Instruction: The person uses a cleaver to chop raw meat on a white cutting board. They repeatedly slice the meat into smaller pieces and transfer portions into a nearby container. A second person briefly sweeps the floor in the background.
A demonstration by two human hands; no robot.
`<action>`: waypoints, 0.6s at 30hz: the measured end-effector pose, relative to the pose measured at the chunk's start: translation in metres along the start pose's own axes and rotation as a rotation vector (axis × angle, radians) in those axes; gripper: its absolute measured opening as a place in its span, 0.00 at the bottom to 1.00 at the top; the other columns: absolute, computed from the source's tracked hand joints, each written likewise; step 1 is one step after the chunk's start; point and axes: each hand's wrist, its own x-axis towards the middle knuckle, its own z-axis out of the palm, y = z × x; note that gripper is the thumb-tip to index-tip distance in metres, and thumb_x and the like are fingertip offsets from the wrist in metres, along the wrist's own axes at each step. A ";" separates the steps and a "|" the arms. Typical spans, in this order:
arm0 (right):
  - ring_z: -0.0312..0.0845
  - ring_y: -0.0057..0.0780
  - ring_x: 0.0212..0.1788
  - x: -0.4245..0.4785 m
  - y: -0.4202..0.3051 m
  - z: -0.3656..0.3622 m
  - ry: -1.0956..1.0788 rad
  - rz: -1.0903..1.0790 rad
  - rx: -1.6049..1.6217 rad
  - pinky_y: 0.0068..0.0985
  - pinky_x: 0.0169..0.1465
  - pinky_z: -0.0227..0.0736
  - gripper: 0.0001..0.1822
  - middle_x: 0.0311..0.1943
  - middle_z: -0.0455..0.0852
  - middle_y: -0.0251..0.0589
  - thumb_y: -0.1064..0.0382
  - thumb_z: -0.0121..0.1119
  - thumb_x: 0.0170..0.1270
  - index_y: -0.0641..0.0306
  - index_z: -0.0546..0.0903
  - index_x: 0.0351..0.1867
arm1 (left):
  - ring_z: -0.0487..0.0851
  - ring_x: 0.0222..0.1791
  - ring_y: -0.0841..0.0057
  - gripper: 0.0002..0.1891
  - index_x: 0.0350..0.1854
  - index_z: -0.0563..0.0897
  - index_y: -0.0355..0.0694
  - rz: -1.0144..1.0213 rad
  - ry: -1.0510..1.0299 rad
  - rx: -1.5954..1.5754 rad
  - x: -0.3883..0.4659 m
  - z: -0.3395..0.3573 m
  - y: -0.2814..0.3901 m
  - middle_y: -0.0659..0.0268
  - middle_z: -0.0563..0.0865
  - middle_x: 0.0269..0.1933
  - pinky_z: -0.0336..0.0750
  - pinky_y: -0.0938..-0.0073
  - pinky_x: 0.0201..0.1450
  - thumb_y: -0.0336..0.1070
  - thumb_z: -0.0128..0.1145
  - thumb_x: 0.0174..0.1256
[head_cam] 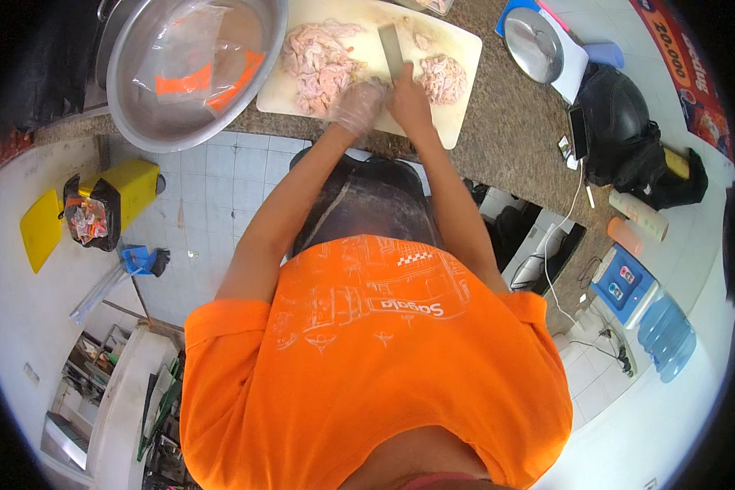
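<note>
My right hand (pixel 410 104) is bare and grips a wide-bladed knife (pixel 391 49), its blade pointing away from me over a white cutting board (pixel 398 125). My left hand (pixel 360 105), in a clear plastic glove, rests at the near right edge of a large heap of pale raw meat, perhaps chicken skin (pixel 318 64). Its fingers are curled close to the knife hand, and what lies under them is hidden. To the right of the knife sits a smaller pile of cut pieces (pixel 443 79), with a small scrap (pixel 422 41) beyond it.
Left of the board, a large metal basin (pixel 159 131) holds plastic bags with orange bands. A stone countertop (pixel 502 135) carries a round metal lid (pixel 533 46), a phone (pixel 578 131) on a white cable and a black bag (pixel 615 110). A yellow bin (pixel 125 190) stands on the tiled floor.
</note>
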 end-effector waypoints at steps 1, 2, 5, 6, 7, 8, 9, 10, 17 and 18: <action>0.82 0.69 0.37 0.010 0.002 0.002 0.000 -0.005 0.016 0.57 0.38 0.75 0.31 0.31 0.83 0.71 0.74 0.54 0.60 0.66 0.60 0.65 | 0.87 0.38 0.51 0.08 0.34 0.86 0.36 -0.002 -0.016 -0.025 0.000 -0.004 0.003 0.46 0.87 0.34 0.80 0.53 0.44 0.33 0.56 0.62; 0.82 0.70 0.37 0.000 0.011 0.003 0.009 -0.021 0.019 0.58 0.39 0.74 0.28 0.32 0.83 0.71 0.72 0.53 0.62 0.66 0.59 0.63 | 0.87 0.38 0.51 0.09 0.34 0.86 0.35 -0.064 -0.067 -0.039 -0.001 -0.007 0.010 0.47 0.87 0.34 0.80 0.53 0.45 0.34 0.56 0.63; 0.80 0.73 0.39 -0.044 0.027 0.001 -0.063 -0.002 -0.007 0.60 0.41 0.73 0.23 0.33 0.83 0.72 0.69 0.52 0.67 0.68 0.59 0.61 | 0.87 0.39 0.51 0.13 0.33 0.86 0.33 -0.178 -0.118 -0.004 0.010 -0.017 0.009 0.47 0.87 0.36 0.81 0.53 0.46 0.39 0.55 0.65; 0.80 0.73 0.39 -0.081 0.027 -0.010 -0.152 0.100 -0.048 0.59 0.41 0.73 0.24 0.33 0.84 0.71 0.68 0.52 0.68 0.68 0.59 0.62 | 0.87 0.39 0.51 0.15 0.33 0.87 0.33 -0.149 -0.108 0.032 0.007 -0.010 0.004 0.46 0.87 0.36 0.81 0.53 0.46 0.41 0.54 0.66; 0.80 0.73 0.39 -0.114 0.052 -0.007 -0.096 0.052 -0.039 0.59 0.41 0.72 0.23 0.34 0.84 0.71 0.68 0.52 0.69 0.67 0.59 0.62 | 0.87 0.39 0.51 0.17 0.33 0.87 0.32 -0.107 -0.106 0.062 0.004 -0.002 0.004 0.46 0.87 0.36 0.81 0.53 0.47 0.42 0.54 0.67; 0.80 0.73 0.38 -0.140 0.076 -0.003 -0.037 0.002 -0.029 0.59 0.41 0.72 0.23 0.34 0.84 0.71 0.68 0.52 0.69 0.67 0.60 0.62 | 0.86 0.39 0.50 0.17 0.32 0.87 0.33 -0.100 -0.100 0.047 0.004 0.002 0.003 0.47 0.87 0.36 0.80 0.53 0.46 0.44 0.54 0.68; 0.80 0.73 0.38 -0.152 0.075 -0.013 -0.085 0.048 -0.025 0.59 0.41 0.72 0.23 0.34 0.84 0.71 0.68 0.52 0.69 0.66 0.60 0.62 | 0.86 0.39 0.50 0.18 0.32 0.87 0.34 -0.102 -0.087 0.039 0.003 0.005 -0.001 0.47 0.87 0.35 0.80 0.53 0.46 0.46 0.54 0.68; 0.80 0.73 0.38 -0.162 0.069 -0.027 -0.128 0.100 -0.017 0.59 0.41 0.72 0.23 0.33 0.84 0.70 0.68 0.52 0.69 0.66 0.60 0.62 | 0.86 0.39 0.50 0.19 0.32 0.86 0.35 -0.097 -0.078 0.032 0.003 0.006 -0.003 0.47 0.87 0.34 0.79 0.52 0.46 0.47 0.54 0.68; 0.80 0.72 0.36 -0.090 0.054 -0.019 0.037 0.152 -0.054 0.59 0.38 0.73 0.21 0.30 0.83 0.70 0.68 0.53 0.69 0.66 0.63 0.61 | 0.86 0.40 0.52 0.21 0.33 0.88 0.34 -0.085 -0.077 0.085 0.002 -0.005 0.003 0.47 0.87 0.36 0.80 0.54 0.48 0.49 0.52 0.70; 0.80 0.72 0.36 -0.084 0.050 -0.023 0.066 0.157 -0.033 0.59 0.38 0.73 0.21 0.30 0.83 0.71 0.68 0.53 0.69 0.65 0.63 0.61 | 0.86 0.39 0.51 0.21 0.33 0.87 0.34 -0.082 -0.083 0.080 0.001 -0.007 0.003 0.47 0.87 0.36 0.80 0.54 0.47 0.49 0.52 0.71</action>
